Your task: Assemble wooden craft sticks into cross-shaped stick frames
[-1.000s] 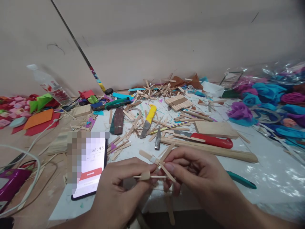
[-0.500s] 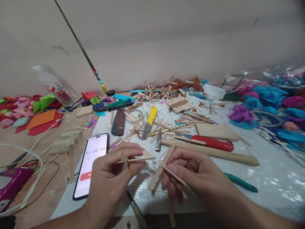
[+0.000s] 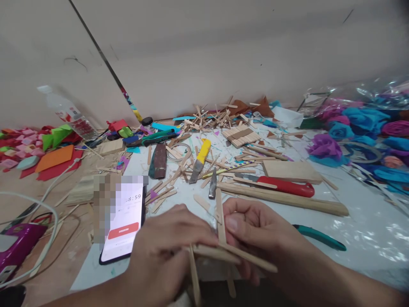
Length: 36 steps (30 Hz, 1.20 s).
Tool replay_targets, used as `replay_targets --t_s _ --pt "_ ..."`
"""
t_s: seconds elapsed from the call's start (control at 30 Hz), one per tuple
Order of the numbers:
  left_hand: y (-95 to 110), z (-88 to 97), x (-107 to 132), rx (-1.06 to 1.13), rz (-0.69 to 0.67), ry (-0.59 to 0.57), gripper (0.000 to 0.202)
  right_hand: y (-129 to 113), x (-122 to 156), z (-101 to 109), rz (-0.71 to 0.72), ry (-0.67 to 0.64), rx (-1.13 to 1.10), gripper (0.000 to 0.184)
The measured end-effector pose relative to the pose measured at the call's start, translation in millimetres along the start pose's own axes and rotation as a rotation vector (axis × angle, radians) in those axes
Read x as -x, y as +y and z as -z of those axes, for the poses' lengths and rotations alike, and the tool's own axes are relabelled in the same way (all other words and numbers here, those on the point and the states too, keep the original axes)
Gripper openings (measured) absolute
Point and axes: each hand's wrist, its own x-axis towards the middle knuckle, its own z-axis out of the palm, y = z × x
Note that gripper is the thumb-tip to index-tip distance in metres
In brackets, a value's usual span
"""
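Nearest, as I view it remotely, the left hand [image 3: 179, 251], partly blurred, is closed on a hanging stick [image 3: 194, 279]; just to its right, the right hand [image 3: 255, 232] pinches a forward-pointing stick [image 3: 220, 217], long axis running away from the body; I judge the right hand nearer its middle, the left nearer its low end, where a slanted stick [image 3: 255, 259] points rightward; beyond lie a yellow cutter [image 3: 203, 152] and a bundle of sticks [image 3: 241, 135]

a light-brown tabletop [image 3: 60, 260] bears a white sheet [image 3: 361, 251], a clear plastic bottle [image 3: 70, 114] and orange cardstock [image 3: 55, 162]. on the sheet lie a smartphone [image 3: 128, 221], a yellow utility knife [image 3: 202, 155], a red-handled knife [image 3: 286, 186] and a banded bundle of craft sticks [image 3: 241, 135].
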Motion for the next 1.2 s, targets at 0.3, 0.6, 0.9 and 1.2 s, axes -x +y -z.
replay_targets --t_s 0.3,0.6,0.9,1.2 --pt "2.7 -5.7 2.1 0.108 0.015 0.070 0.013 -7.0 -0.1 1.8 0.073 0.037 0.095 0.025" --pt "3.5 -4.1 -0.9 -0.009 0.133 0.173 0.039 -4.8 0.8 2.2 0.065 0.006 0.160 0.028" --pt "3.6 -5.3 1.0 -0.039 0.155 0.193 0.037 -4.2 2.1 3.1 0.073 0.047 0.176 0.022" --pt "2.4 -8.5 -0.8 -0.046 0.159 0.243 0.025 -2.8 1.7 3.6 0.068 0.056 0.214 0.023"
